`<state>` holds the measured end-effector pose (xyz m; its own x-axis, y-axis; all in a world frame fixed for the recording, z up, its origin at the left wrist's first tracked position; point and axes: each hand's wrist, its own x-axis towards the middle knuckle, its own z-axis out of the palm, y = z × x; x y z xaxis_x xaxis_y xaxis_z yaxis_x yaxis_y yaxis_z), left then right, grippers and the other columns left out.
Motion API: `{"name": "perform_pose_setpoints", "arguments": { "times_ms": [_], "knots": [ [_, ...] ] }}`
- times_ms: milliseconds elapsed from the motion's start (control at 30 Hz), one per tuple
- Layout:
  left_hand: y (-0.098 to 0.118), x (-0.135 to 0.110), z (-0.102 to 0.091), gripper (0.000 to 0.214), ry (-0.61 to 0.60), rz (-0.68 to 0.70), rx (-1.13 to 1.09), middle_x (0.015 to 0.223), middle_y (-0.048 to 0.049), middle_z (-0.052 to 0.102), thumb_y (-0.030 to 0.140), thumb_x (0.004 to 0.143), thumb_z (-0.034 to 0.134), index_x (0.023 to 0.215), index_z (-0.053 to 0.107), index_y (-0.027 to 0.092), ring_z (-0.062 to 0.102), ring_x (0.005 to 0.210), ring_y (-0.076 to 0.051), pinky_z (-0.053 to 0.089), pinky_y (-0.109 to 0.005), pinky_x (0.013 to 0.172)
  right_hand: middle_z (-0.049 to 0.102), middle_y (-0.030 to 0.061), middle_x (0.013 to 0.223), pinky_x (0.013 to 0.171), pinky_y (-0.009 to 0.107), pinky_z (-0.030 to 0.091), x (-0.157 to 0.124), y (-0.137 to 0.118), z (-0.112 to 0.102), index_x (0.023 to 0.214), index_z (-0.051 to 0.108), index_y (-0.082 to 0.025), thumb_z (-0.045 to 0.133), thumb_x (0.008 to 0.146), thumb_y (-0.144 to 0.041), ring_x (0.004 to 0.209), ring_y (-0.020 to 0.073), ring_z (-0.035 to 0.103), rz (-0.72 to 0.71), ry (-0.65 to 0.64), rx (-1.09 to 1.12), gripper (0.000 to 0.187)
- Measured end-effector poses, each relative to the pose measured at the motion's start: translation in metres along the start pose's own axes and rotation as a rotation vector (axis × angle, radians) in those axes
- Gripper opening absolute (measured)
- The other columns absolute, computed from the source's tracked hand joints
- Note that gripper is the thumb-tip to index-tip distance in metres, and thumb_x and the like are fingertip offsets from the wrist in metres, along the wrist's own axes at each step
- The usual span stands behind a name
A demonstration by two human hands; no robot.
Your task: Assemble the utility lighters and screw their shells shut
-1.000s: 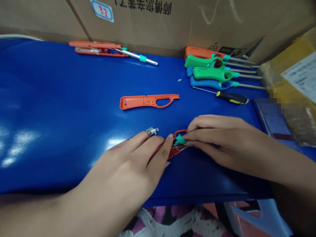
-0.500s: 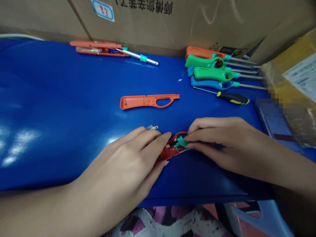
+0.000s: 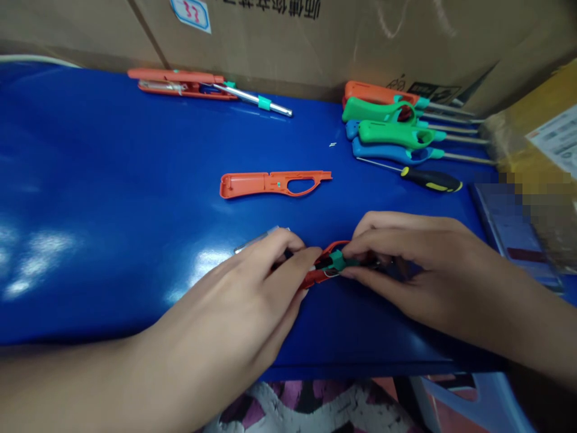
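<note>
Near the front edge of one blue table (image 3: 112, 180), the left hand (image 3: 243, 294) is closed on one orange shell (image 3: 311, 279), and the right hand (image 3: 415, 252) pinches one small green piece (image 3: 337, 260) in it. Farther back lie one loose orange half (image 3: 246, 185), one screwdriver (image 3: 430, 179), two green lighters (image 3: 392, 133) and two blue lighters (image 3: 383, 150).

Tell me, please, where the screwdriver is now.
In the head view, the screwdriver lies at the right, just below the lower blue lighter and above the right hand.
</note>
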<state>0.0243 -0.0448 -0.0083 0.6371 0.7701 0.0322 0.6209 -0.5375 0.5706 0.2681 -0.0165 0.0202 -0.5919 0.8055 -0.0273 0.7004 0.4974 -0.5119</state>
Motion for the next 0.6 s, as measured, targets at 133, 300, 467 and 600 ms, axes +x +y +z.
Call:
{"name": "perform_pose_setpoints", "arguments": {
  "times_ms": [133, 300, 467, 600],
  "knots": [
    [0.000, 0.001, -0.002, 0.039, -0.026, -0.016, -0.086, 0.129, -0.0047, 0.055, 0.018, 0.101, 0.049, 0.138, 0.047, 0.026, 0.061, 0.107, -0.018, 0.056, -0.033, 0.089, 0.066, 0.0006, 0.088, 0.070, 0.029, 0.044, 0.001, -0.001, 0.000, 0.091, 0.071, -0.021, 0.066, 0.092, -0.018, 0.081, 0.0151, 0.063, -0.026, 0.019, -0.004, 0.006],
    [0.001, 0.007, -0.001, 0.040, 0.025, -0.001, -0.122, 0.120, -0.0036, 0.061, 0.016, 0.095, 0.055, 0.134, 0.049, 0.022, 0.060, 0.112, -0.020, 0.052, -0.035, 0.093, 0.063, -0.0008, 0.080, 0.065, 0.027, 0.042, 0.004, -0.002, 0.004, 0.093, 0.073, -0.021, 0.066, 0.092, -0.018, 0.073, 0.0123, 0.059, -0.056, 0.047, 0.041, 0.008],
    [0.001, 0.015, -0.004, 0.027, 0.033, -0.007, -0.227, 0.107, -0.0010, 0.063, 0.020, 0.100, 0.052, 0.126, 0.057, 0.021, 0.062, 0.099, -0.016, 0.051, -0.031, 0.087, 0.060, -0.0015, 0.076, 0.062, 0.026, 0.039, 0.004, -0.004, 0.008, 0.087, 0.073, -0.019, 0.065, 0.092, -0.016, 0.069, 0.0103, 0.056, -0.061, 0.038, 0.092, 0.010],
    [-0.001, 0.015, -0.004, 0.027, 0.050, 0.006, -0.243, 0.108, -0.0003, 0.063, 0.020, 0.102, 0.049, 0.128, 0.057, 0.021, 0.061, 0.097, -0.012, 0.049, -0.027, 0.083, 0.063, -0.0011, 0.078, 0.064, 0.025, 0.040, 0.001, -0.003, 0.007, 0.088, 0.075, -0.020, 0.064, 0.095, -0.020, 0.070, 0.0099, 0.057, -0.061, 0.032, 0.117, 0.013]
  ]
}}
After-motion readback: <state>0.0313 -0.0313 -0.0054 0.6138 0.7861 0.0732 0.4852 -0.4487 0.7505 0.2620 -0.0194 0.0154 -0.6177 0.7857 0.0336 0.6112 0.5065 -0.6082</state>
